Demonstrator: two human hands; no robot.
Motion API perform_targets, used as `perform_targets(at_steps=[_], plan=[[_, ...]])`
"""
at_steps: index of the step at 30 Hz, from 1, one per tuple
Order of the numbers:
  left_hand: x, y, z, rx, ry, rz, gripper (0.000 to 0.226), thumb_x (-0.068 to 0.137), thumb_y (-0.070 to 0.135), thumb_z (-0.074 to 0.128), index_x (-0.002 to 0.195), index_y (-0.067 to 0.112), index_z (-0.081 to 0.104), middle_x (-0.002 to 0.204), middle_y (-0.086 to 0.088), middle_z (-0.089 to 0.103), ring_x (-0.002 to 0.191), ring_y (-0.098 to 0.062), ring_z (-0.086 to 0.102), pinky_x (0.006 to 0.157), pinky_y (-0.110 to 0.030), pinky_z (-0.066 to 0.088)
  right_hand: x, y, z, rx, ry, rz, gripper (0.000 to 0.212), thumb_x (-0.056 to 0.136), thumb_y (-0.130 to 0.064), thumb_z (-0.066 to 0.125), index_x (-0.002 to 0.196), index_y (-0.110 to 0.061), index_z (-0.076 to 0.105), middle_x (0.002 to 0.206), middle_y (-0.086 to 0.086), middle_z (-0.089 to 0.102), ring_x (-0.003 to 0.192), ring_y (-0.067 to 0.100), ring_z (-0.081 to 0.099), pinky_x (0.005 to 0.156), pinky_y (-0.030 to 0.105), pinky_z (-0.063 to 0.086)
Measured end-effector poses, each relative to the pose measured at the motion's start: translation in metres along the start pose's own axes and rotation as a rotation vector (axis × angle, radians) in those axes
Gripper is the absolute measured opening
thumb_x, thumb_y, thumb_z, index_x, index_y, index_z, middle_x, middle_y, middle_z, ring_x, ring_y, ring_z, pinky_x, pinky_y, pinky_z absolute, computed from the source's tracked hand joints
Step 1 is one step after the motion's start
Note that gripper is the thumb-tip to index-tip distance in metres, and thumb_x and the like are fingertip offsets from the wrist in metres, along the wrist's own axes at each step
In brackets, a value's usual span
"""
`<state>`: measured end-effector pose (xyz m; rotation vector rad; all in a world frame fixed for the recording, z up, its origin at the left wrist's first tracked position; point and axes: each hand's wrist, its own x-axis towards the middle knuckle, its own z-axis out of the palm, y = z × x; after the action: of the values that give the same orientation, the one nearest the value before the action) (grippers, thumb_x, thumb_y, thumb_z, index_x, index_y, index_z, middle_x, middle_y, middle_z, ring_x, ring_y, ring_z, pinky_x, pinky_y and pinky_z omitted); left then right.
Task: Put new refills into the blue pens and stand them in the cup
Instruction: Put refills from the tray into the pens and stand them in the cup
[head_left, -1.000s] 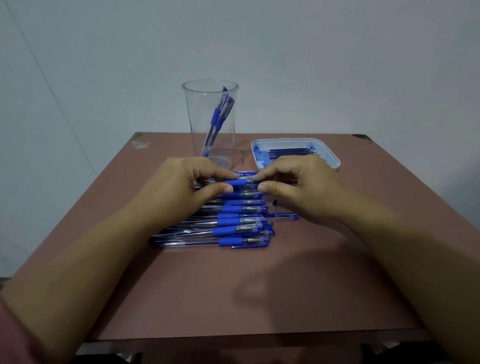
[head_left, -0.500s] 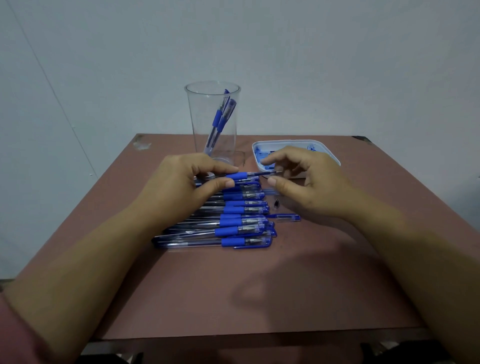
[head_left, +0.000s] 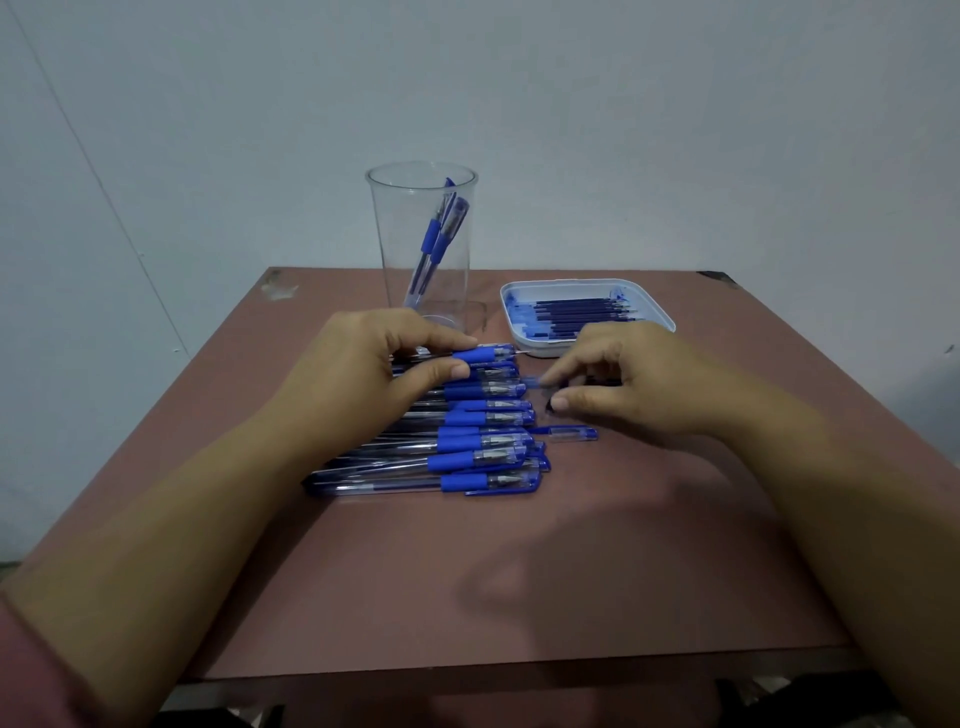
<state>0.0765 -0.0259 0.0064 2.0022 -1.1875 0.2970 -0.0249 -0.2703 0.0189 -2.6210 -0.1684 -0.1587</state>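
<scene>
Lowered away from the pen (head_left: 483, 356) since before, my right grip (head_left: 623, 384) hovers curled, hold unclear, while my left grip (head_left: 363, 374) pinches it just before the cup (head_left: 421, 249), lying crosswise, tip toward the right grip.

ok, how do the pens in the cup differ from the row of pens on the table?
Cup pens stand tilted, leaning against the cup wall; row pens lie flat on the table. Cup pens are few; row pens are many, packed side by side. Both have blue grips and clear barrels.
</scene>
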Motion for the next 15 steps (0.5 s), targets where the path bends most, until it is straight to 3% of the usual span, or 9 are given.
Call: perform_targets(at_steps=[6, 9, 11, 13, 15], plan=[[0.000, -0.001, 0.000, -0.005, -0.008, 0.003, 0.022, 0.079, 0.045, 0.065, 0.100, 0.051, 0.063, 0.090, 0.031, 0.064, 0.089, 0.009, 0.061, 0.077, -0.004, 0.043, 0.002, -0.002, 0.002, -0.046, -0.028, 0.029, 0.007, 0.082, -0.033, 0.075, 0.088, -0.036, 0.073, 0.079, -0.017, 0.062, 0.074, -0.004, 0.055, 0.063, 0.009, 0.038], [0.000, -0.002, 0.000, -0.006, -0.006, -0.003, 0.022, 0.079, 0.046, 0.065, 0.100, 0.052, 0.063, 0.091, 0.030, 0.065, 0.088, 0.009, 0.061, 0.076, -0.005, 0.043, 0.001, -0.004, 0.003, 0.174, 0.165, 0.015, 0.010, 0.085, -0.021, 0.073, 0.082, -0.030, 0.071, 0.068, -0.012, 0.065, 0.061, -0.001, 0.055, 0.059, 0.012, 0.042], [0.000, -0.002, 0.000, -0.009, -0.006, -0.006, 0.022, 0.079, 0.045, 0.066, 0.098, 0.055, 0.062, 0.091, 0.031, 0.065, 0.089, 0.008, 0.061, 0.076, -0.005, 0.044, 0.001, -0.008, 0.005, 0.316, 0.278, -0.027, 0.015, 0.085, -0.010, 0.073, 0.082, -0.025, 0.069, 0.070, 0.000, 0.067, 0.063, 0.005, 0.056, 0.061, 0.017, 0.046], [0.000, -0.002, 0.000, -0.007, -0.007, -0.006, 0.023, 0.079, 0.044, 0.066, 0.097, 0.056, 0.061, 0.089, 0.032, 0.064, 0.088, 0.007, 0.061, 0.075, -0.006, 0.044, 0.001, -0.012, 0.008, 0.379, 0.312, -0.064, 0.018, 0.084, -0.004, 0.072, 0.084, -0.022, 0.069, 0.076, 0.010, 0.069, 0.067, 0.011, 0.057, 0.066, 0.024, 0.050], [0.000, -0.001, 0.001, -0.005, -0.008, -0.005, 0.022, 0.078, 0.045, 0.066, 0.097, 0.056, 0.061, 0.088, 0.033, 0.064, 0.087, 0.007, 0.061, 0.075, -0.006, 0.043, 0.001, -0.016, 0.010, 0.394, 0.321, -0.078, 0.020, 0.083, -0.003, 0.073, 0.084, -0.023, 0.069, 0.079, 0.008, 0.069, 0.069, 0.010, 0.058, 0.068, 0.027, 0.052]])
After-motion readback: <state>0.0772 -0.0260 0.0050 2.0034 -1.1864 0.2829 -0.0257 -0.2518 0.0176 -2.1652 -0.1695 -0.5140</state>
